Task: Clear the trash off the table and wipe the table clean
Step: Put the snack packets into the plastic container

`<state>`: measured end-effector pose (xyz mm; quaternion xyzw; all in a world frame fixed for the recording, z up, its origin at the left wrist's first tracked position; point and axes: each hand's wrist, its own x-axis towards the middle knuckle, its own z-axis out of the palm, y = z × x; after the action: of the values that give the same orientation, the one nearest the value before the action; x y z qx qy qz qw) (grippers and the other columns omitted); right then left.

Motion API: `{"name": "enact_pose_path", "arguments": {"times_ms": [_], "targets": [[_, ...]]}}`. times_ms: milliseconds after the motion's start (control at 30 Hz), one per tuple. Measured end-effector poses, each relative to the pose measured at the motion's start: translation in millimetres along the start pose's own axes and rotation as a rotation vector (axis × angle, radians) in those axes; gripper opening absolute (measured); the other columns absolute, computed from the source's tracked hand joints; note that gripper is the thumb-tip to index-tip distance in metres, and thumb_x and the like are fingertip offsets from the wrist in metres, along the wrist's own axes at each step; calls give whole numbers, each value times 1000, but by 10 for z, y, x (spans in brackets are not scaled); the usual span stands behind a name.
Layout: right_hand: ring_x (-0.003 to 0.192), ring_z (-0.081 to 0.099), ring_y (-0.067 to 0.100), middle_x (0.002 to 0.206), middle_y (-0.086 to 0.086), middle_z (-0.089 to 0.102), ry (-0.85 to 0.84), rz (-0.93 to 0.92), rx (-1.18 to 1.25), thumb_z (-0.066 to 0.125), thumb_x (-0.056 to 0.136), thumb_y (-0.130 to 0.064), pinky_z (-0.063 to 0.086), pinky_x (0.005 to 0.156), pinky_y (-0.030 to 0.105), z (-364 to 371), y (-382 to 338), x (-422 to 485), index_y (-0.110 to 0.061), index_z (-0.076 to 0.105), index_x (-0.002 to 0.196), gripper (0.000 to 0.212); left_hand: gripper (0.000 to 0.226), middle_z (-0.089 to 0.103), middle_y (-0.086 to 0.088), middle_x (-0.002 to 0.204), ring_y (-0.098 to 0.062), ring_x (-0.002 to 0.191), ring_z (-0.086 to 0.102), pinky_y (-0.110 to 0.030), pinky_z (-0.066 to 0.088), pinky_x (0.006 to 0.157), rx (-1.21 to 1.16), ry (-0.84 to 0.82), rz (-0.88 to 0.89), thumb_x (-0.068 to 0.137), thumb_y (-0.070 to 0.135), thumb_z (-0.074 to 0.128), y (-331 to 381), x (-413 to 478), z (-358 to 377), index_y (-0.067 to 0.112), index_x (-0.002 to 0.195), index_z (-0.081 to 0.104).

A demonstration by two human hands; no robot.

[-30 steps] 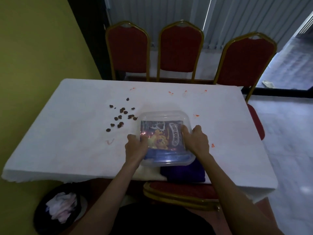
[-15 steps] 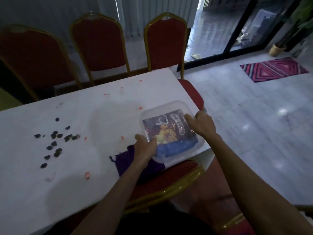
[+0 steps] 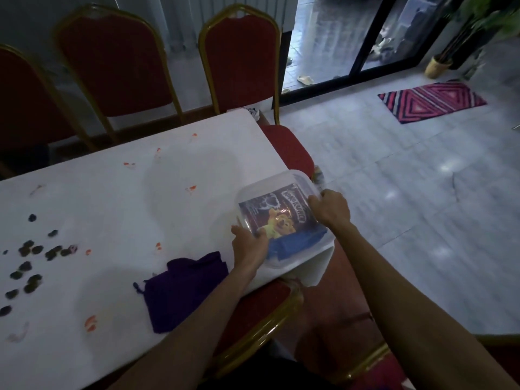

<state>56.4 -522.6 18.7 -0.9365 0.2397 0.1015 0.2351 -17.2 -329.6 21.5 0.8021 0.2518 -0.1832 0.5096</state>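
Left hand and right hand fingers clasp the box overhanging the table corner.

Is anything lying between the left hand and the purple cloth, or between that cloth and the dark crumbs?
Nothing visible. The left hand grips the clear plastic container just beside the purple cloth; only white tabletop with small orange smears lies between cloth and the scattered dark crumbs.

There, the left hand covers the clear container's near corner. The dark crumbs run off the left edge, blurred, possibly cereal bits, too small to tell.
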Motion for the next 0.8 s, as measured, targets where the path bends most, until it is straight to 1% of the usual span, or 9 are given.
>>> {"name": "enact_pose_path", "arguments": {"times_ms": [67, 133, 200, 267, 333, 467, 567, 700, 800], "targets": [[95, 63, 34, 104, 12, 65, 24, 26, 19, 38, 82, -59, 54, 88, 50, 53, 75, 126, -14, 61, 112, 58, 47, 58, -13, 122, -17, 88, 54, -28, 45, 73, -5, -4, 9, 102, 28, 46, 58, 4, 78, -1, 136, 30], [91, 63, 32, 100, 11, 64, 28, 32, 45, 34, 78, -62, 55, 85, 49, 74, 109, 190, -17, 60, 106, 60, 43, 57, -11, 116, -18, 90, 55, -29, 44, 74, -10, 0, 19, 102, 29, 45, 60, -6, 139, 2, 132, 31], [85, 62, 26, 98, 10, 64, 14, 15, 82, 37, 85, -58, 54, 78, 39, 35, 94, 143, -16, 60, 102, 51, 41, 58, -9, 116, -20, 92, 57, -30, 44, 75, -15, 2, 32, 102, 34, 44, 16, -9, 161, 6, 131, 32], [88, 60, 21, 102, 6, 63, -14, -12, 132, 40, 95, -49, 45, 76, 32, 21, 106, 111, -14, 61, 111, 44, 41, 58, -6, 115, -17, 89, 57, -29, 45, 73, 3, -31, 50, 103, 38, 43, -31, 15, 153, 9, 130, 33], [91, 55, 20, 104, 4, 59, -44, -9, 173, 40, 98, -48, 39, 79, 32, 52, 167, 122, -13, 59, 118, 45, 43, 59, -7, 114, -17, 88, 58, -28, 45, 70, 29, -71, 57, 103, 40, 41, -62, 50, 146, 9, 131, 34], [91, 56, 19, 112, 7, 63, -45, -17, 172, 35, 101, -52, 37, 78, 31, 111, 209, 131, -15, 56, 117, 45, 42, 58, -6, 119, -18, 95, 59, -29, 46, 77, 31, -95, 70, 104, 38, 40, -72, 83, 154, 9, 134, 33], [93, 54, 19, 118, 10, 63, -33, -28, 155, 33, 102, -53, 38, 81, 32, 117, 207, 127, -13, 54, 123, 49, 45, 57, -6, 121, -16, 96, 57, -27, 46, 77, 29, -89, 66, 104, 36, 40, -56, 87, 166, 8, 138, 32], [113, 59, 27, 126, 10, 61, -11, 15, 143, 32, 101, -57, 43, 92, 39, 147, 225, 102, -15, 52, 128, 54, 43, 54, -4, 119, -16, 96, 56, -27, 45, 79, 21, -102, 70, 105, 34, 37, -28, 51, 177, 8, 139, 30], [111, 58, 27, 126, 11, 61, -16, 14, 166, 35, 101, -55, 43, 94, 41, 108, 206, 93, -14, 53, 128, 52, 41, 55, -5, 119, -16, 95, 56, -26, 44, 77, -1, -102, 76, 106, 33, 36, -23, 40, 188, 7, 137, 32]]}}
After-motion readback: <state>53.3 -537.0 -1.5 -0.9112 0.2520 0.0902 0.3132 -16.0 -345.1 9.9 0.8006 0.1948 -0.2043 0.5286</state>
